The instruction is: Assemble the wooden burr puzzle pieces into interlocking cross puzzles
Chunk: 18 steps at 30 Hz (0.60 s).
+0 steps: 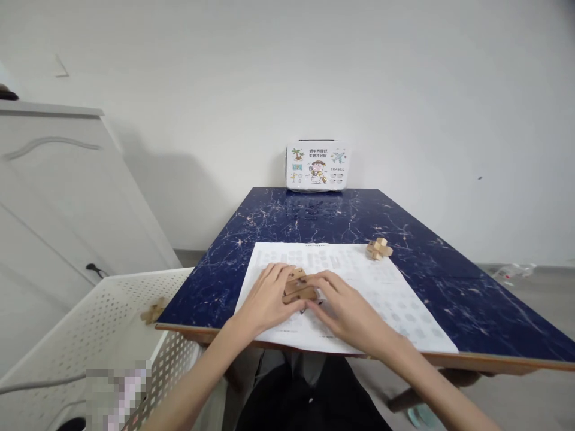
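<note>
Several flat wooden puzzle pieces (300,293) with small dark marks lie together on a printed paper sheet (350,341). My left hand (265,302) curls around their left side, its thumb along the near edge. From the right, my right hand (345,305) grips them with bent fingers over the top and the thumb at the near corner. Both thumbs almost meet in front of the pieces. The fingers hide parts of the wood. An assembled wooden burr puzzle (380,249) rests at the sheet's upper right corner.
The dark blue marbled table (341,218) carries a white printed case (317,166) against the wall. A white perforated basket (175,353) stands at the left, with another wooden puzzle (153,311) inside. Beyond it is a white cabinet (54,197).
</note>
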Motion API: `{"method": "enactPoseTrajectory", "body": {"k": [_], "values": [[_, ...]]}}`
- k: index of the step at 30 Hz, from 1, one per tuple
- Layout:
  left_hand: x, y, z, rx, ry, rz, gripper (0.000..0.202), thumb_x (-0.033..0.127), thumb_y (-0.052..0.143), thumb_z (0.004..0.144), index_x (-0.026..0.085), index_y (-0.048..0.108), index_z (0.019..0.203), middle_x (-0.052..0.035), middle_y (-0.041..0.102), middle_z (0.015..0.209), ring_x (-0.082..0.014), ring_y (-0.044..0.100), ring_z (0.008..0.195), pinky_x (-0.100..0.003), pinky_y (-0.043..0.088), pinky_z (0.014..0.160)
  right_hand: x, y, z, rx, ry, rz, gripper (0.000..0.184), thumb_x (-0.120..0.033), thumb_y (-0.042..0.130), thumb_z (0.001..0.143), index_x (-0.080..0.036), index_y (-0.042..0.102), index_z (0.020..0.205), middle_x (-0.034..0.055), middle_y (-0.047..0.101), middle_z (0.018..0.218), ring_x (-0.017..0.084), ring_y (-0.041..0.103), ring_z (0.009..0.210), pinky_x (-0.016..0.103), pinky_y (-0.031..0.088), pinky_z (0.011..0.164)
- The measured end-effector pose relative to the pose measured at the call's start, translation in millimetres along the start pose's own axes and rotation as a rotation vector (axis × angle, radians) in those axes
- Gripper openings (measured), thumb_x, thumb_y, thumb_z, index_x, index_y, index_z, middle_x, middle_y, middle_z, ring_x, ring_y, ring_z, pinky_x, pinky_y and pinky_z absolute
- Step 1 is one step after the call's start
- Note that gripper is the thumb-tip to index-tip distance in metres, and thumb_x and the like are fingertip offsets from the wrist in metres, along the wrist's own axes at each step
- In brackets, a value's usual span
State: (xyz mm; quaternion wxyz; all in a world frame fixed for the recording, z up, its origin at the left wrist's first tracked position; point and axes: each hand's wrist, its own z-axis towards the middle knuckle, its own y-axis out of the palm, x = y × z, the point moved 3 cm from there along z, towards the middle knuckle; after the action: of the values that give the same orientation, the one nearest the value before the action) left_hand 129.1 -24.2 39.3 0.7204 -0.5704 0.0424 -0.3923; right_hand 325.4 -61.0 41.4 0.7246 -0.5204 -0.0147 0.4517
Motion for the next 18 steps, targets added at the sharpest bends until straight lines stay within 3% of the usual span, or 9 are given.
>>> {"method": "enactPoseTrajectory", "body": {"k": [3,6,10,15,18], "values": [[3.9,-4.8,-4.3,-0.083,0.069,-0.077,0.055,0.047,0.067,0.094,0.027,0.05,0.142,-0.0097,0.059,0.14,-0.0294,0.052,0.132,-0.046,0.042,0.112,-4.6,12.7,-3.3,-0.019,-0.052,0.004,0.03,-0.021,0.058,0.1,-0.027,0.054,0.129,0.0118,0.061,0.125,0.03,0.062,0.112,0.048,0.057,0.091],[-7.7,-7.9,-5.7,-0.088,0.02,-0.117,0.041,0.043,0.056,0.101,0.024,0.053,0.138,-0.0105,0.061,0.136,-0.0275,0.055,0.13,-0.045,0.043,0.111,-0.6,16.4,-3.9,-0.031,-0.062,-0.02,0.029,-0.019,0.061,0.098,-0.026,0.055,0.125,0.0107,0.062,0.125,0.031,0.058,0.116,0.049,0.054,0.094],[-22.1,-0.7,-0.7,-0.001,-0.112,-0.096,0.029,0.037,0.056,0.099,0.018,0.061,0.121,-0.0115,0.066,0.117,-0.0269,0.063,0.111,-0.042,0.05,0.098,8.3,14.3,-1.1,-0.074,-0.017,-0.012,0.019,-0.024,0.066,0.098,-0.025,0.059,0.115,0.0087,0.064,0.118,0.03,0.058,0.11,0.045,0.053,0.092],[-24.2,3.6,9.1,-0.06,-0.175,-0.036,0.021,0.04,0.062,0.094,0.019,0.062,0.093,-0.0084,0.069,0.097,-0.0267,0.065,0.094,-0.036,0.05,0.08,18.3,7.8,-1.7,-0.192,0.113,0.096,0.019,-0.035,0.073,0.094,-0.023,0.058,0.098,0.0066,0.065,0.106,0.026,0.059,0.098,0.039,0.05,0.082],[-22.5,-1.4,10.7,-0.089,-0.17,-0.005,0.021,0.038,0.057,0.097,0.019,0.061,0.086,-0.0075,0.069,0.093,-0.025,0.065,0.088,-0.034,0.047,0.075,19.2,4.0,-3.5,-0.226,0.163,0.105,0.019,-0.033,0.069,0.096,-0.022,0.055,0.088,0.0054,0.064,0.095,0.025,0.057,0.092,0.036,0.046,0.077]]}}
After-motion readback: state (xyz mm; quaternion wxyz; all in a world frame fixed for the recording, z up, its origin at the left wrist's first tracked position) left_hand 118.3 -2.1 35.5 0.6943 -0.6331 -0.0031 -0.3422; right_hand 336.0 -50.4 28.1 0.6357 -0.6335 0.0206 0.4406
